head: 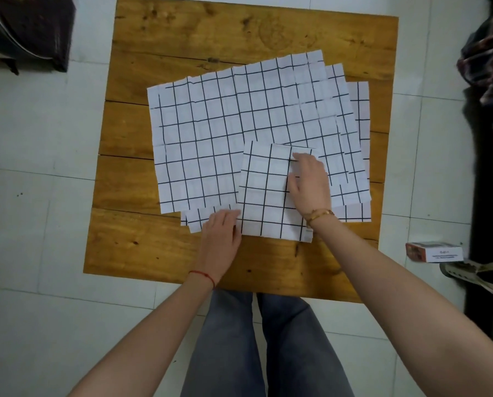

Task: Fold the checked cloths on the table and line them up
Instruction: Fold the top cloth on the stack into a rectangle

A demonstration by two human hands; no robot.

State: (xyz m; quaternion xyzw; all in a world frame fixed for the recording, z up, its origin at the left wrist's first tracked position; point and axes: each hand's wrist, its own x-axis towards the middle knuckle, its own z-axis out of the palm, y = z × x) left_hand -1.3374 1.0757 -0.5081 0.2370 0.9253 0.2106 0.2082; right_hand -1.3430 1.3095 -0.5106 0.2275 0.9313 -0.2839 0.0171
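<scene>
Pressing flat, both hands, right hand (309,184) and left hand (222,233), hold the small folded black-and-white checked cloth (265,196); letting go could pop it open.

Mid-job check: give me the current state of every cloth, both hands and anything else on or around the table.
Folded checked cloth: folded small, lying on the spread cloths at the near edge.
Spread checked cloths: unfolded, overlapping in a loose pile.
Left hand: flat at the folded cloth's left edge.
Right hand: fingers flat, pressing the folded cloth.
Wooden table: bearing all cloths.
Small box: closed, on the floor.
</scene>
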